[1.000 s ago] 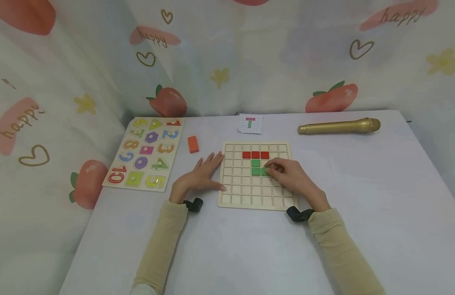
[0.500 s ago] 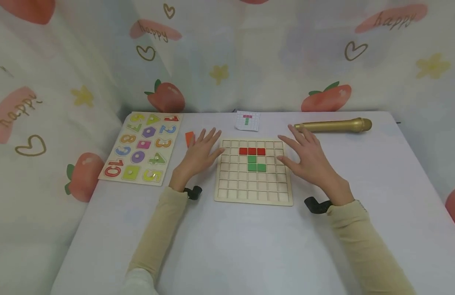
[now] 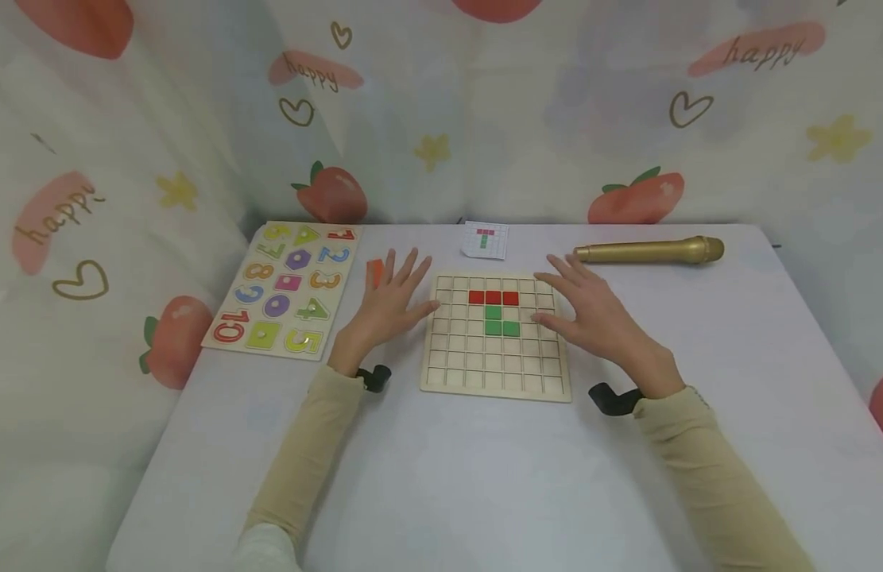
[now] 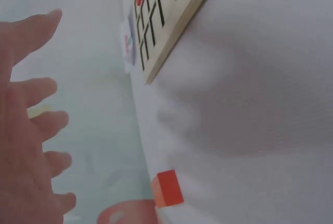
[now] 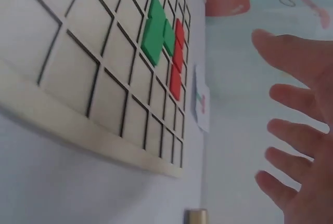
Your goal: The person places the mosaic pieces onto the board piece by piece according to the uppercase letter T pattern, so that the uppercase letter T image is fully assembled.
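A square wooden grid board (image 3: 455,365) lies on the white table between my hands. Three red tiles (image 3: 493,298) form a row in its upper part. Below them one green tile (image 3: 493,313) sits under the middle red one, and two more are side by side in the row beneath. My left hand (image 3: 385,308), fingers spread, hovers by the board's left edge and partly covers an orange block (image 3: 374,272). Over the right edge hovers my right hand (image 3: 594,314), fingers spread too and holding nothing. Both wrist views show the hands raised above the table.
A paper card (image 3: 486,241) with a red and green T pattern lies behind the board. Back right is a gold microphone (image 3: 648,251). A number and shape puzzle board (image 3: 273,294) lies at the left. A printed curtain hangs behind the table.
My right hand has let go of the lower right green tile and drawn back to the right, fingers spreading. My left hand has lifted off the board's left edge and moved slightly left.
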A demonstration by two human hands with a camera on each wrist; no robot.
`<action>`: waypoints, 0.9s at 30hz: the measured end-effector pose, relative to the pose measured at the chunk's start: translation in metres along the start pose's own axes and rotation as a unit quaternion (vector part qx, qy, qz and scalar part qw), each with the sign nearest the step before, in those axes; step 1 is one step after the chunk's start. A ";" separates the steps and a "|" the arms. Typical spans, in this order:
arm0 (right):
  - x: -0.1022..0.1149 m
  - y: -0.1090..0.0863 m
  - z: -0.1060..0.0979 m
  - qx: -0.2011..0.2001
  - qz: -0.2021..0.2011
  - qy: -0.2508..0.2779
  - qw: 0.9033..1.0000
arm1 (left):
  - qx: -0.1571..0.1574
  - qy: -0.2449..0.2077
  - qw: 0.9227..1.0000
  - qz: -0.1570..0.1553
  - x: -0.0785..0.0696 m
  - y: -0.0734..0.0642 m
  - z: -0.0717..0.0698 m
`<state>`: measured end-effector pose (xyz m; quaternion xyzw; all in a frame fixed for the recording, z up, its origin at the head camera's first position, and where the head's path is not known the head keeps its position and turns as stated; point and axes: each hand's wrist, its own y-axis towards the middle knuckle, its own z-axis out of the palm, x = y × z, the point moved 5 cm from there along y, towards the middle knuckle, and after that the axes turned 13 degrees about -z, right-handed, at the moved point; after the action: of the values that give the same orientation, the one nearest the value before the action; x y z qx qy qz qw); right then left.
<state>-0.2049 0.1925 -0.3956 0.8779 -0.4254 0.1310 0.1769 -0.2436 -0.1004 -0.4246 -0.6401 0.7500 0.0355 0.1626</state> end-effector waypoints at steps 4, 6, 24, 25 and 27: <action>-0.005 0.006 0.029 0.049 0.031 0.079 0.995 | 0.059 0.015 0.998 -0.004 0.002 0.001 0.013; -0.007 0.009 0.041 0.059 0.039 0.098 0.993 | 0.106 0.014 0.994 -0.005 0.003 0.000 0.021; -0.005 0.026 0.066 0.079 0.057 0.122 0.988 | 0.198 -0.027 0.980 -0.018 0.008 -0.002 0.044; -0.005 0.027 0.066 0.077 0.056 0.126 0.987 | 0.199 -0.029 0.979 -0.019 0.008 -0.002 0.044; -0.006 0.028 0.067 0.073 0.050 0.131 0.987 | 0.200 -0.029 0.979 -0.021 0.009 -0.001 0.043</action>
<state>-0.2252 0.1522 -0.4524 0.8411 -0.4314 0.2841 0.1602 -0.2349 -0.0976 -0.4680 -0.6085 0.7235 -0.0999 0.3101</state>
